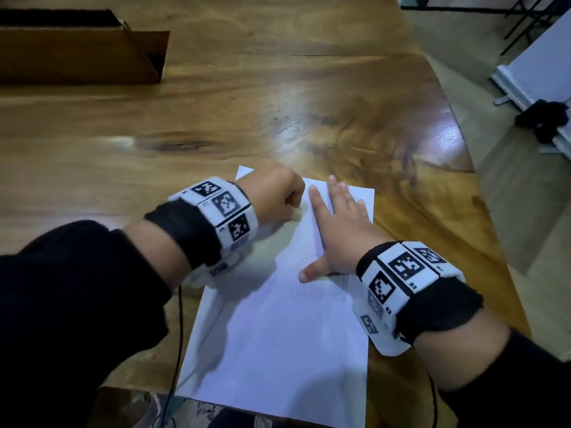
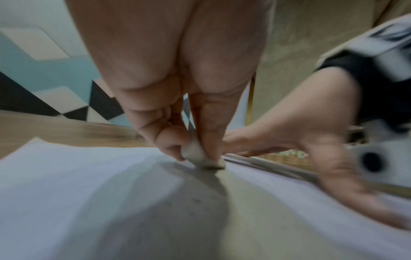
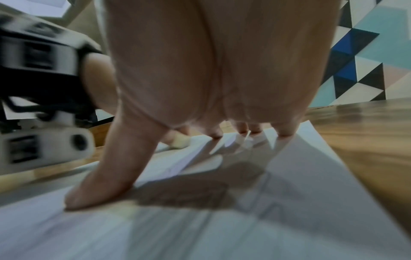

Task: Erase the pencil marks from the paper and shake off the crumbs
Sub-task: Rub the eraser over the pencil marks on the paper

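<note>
A white sheet of paper (image 1: 278, 344) lies on the wooden table near the front edge. Faint pencil marks (image 1: 312, 291) show near its middle and under my right palm (image 3: 269, 205). My left hand (image 1: 275, 196) pinches a small white eraser (image 2: 198, 156) between thumb and fingers, with its lower end on the paper near the far left part. My right hand (image 1: 336, 223) lies flat on the sheet's far right part, fingers spread straight and thumb (image 3: 100, 184) pressed down. The eraser (image 3: 181, 141) also shows past the thumb in the right wrist view.
A brown cardboard box (image 1: 80, 47) stands at the table's far left. The table's curved edge (image 1: 482, 193) runs along the right, with floor beyond. A black cable (image 1: 179, 335) hangs from my left wrist across the paper's left edge.
</note>
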A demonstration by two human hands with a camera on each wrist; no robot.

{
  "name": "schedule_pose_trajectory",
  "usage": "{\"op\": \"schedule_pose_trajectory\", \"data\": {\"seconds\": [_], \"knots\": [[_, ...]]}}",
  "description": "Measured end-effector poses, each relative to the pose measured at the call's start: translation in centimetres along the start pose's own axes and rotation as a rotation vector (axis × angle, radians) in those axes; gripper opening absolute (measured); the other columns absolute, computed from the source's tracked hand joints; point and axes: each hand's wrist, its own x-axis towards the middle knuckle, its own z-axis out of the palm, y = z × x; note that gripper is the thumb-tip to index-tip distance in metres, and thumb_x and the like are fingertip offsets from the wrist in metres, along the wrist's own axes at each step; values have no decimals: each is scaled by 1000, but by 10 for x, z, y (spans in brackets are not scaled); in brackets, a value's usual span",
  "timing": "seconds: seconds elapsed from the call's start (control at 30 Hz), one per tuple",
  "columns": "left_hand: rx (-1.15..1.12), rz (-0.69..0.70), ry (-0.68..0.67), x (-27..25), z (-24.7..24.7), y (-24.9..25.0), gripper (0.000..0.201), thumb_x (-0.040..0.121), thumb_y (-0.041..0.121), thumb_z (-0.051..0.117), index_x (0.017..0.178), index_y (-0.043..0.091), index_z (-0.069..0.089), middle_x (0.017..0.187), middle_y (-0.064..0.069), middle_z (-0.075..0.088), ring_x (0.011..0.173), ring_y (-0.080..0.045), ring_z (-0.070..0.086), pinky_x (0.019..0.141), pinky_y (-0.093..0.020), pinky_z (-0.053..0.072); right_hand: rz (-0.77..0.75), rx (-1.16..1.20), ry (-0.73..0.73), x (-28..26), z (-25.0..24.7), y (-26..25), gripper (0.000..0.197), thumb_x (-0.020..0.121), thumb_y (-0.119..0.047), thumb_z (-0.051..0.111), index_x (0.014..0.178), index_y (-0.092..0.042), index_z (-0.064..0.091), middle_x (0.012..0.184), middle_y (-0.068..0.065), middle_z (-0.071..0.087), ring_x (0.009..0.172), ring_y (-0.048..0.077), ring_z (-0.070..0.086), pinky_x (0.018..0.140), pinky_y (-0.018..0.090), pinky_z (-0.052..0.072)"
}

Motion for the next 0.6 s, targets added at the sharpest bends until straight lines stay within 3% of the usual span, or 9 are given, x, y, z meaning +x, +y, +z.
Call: {"op": "schedule_pose_trajectory", "data": {"seconds": [0.07, 0.17, 0.27, 0.33, 0.4, 0.47, 0.53, 0.6], "knots": [[15, 14, 66, 0, 3, 1, 7, 79, 16, 61, 76, 10, 62, 71, -1, 50, 79, -24, 51, 52, -26, 15, -3, -5, 2, 0, 0, 0, 141, 60, -61, 78, 147, -19, -25, 150, 11, -38, 141, 27, -30, 117, 45, -8], [4, 126, -11, -32, 20, -4, 9, 75, 11, 58, 67, 7, 59, 71, -9, 55, 74, -29, 52, 56, -26, 21, -5, 9, -4, 1, 0, 0, 143, 59, -62, 79, 147, -19, -26, 149, 11, -40, 140, 26, -31, 117, 45, -9], [-57, 160, -155, -59, 31, -6, 11, 76, 17, 62, 70, 8, 63, 77, -7, 60, 71, -21, 49, 55, -24, 31, -7, 38, 1, 1, 0, 2, 145, 58, -61, 80, 147, -18, -26, 149, 9, -40, 140, 24, -32, 117, 44, -10], [-45, 117, -205, -53, 24, -6, 10, 75, 21, 66, 78, 11, 68, 79, -2, 64, 71, -14, 50, 55, -17, 33, -2, 52, 17, 0, 1, 3, 147, 56, -61, 81, 147, -14, -25, 151, 7, -38, 141, 22, -30, 118, 43, -9], [-45, 46, -145, -33, 12, -6, 10, 72, 17, 67, 82, 15, 69, 68, 6, 60, 64, -10, 49, 59, -22, 37, 4, 59, 27, 0, 2, 3, 148, 55, -60, 81, 147, -12, -24, 152, 6, -36, 142, 22, -28, 118, 42, -8], [-105, -34, 30, -6, -2, -9, 10, 72, 15, 67, 82, 14, 68, 58, 12, 50, 60, -11, 49, 64, -24, 39, 9, 48, 28, 0, 1, 2, 148, 55, -61, 81, 147, -11, -24, 152, 6, -35, 142, 22, -27, 118, 42, -8], [-84, -62, 125, 16, -12, -6, 12, 73, 19, 69, 83, 13, 66, 59, 9, 50, 67, -17, 51, 58, -23, 36, 13, 31, 22, 0, 0, 2, 147, 56, -62, 80, 147, -11, -24, 152, 7, -35, 142, 23, -27, 118, 42, -8], [-43, -55, 128, 28, -12, -1, 7, 75, 19, 67, 79, 16, 62, 62, 5, 50, 71, -18, 48, 53, -24, 32, 16, 21, 16, 0, -1, 1, 147, 57, -62, 79, 147, -11, -25, 152, 7, -35, 142, 23, -28, 118, 42, -8]]}}
